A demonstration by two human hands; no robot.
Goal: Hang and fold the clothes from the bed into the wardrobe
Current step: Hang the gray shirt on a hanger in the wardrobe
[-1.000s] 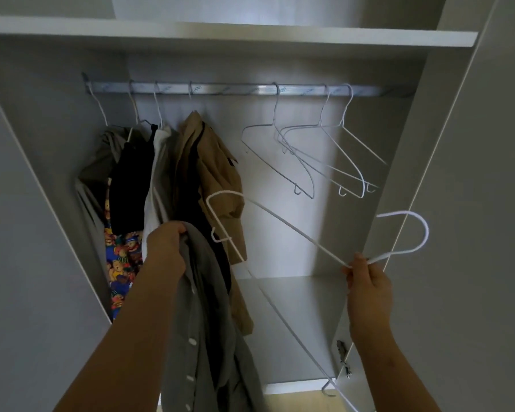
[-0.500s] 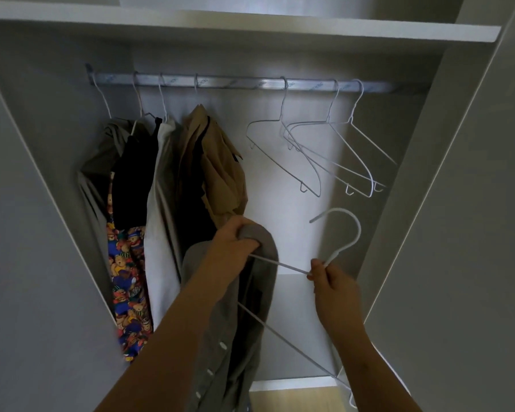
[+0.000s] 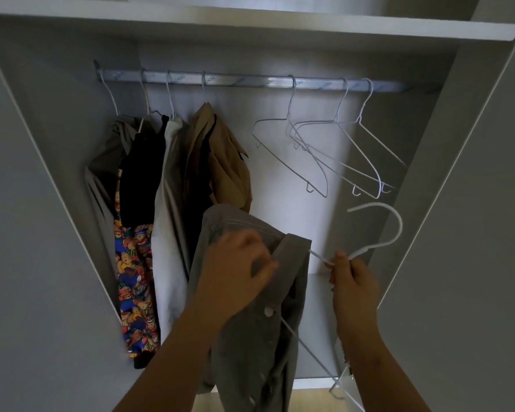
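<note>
Your right hand (image 3: pixel 351 281) pinched white hanger (image 3: pixel 381 242) at neck; one arm had slid deeper into grey shirt (image 3: pixel 250 352) than moment before. Your left hand (image 3: pixel 238 263) gripped collar. Shirt half-hung below rail (image 3: pixel 250 80), not yet hooked.

The light is dim and grey. A brighter patch lies on the back wall (image 3: pixel 274 209), and the side panels (image 3: pixel 42 203) are in shadow. The left hand (image 3: pixel 238 269) is smeared with motion blur. Straight edges bow outward near the corners.
</note>
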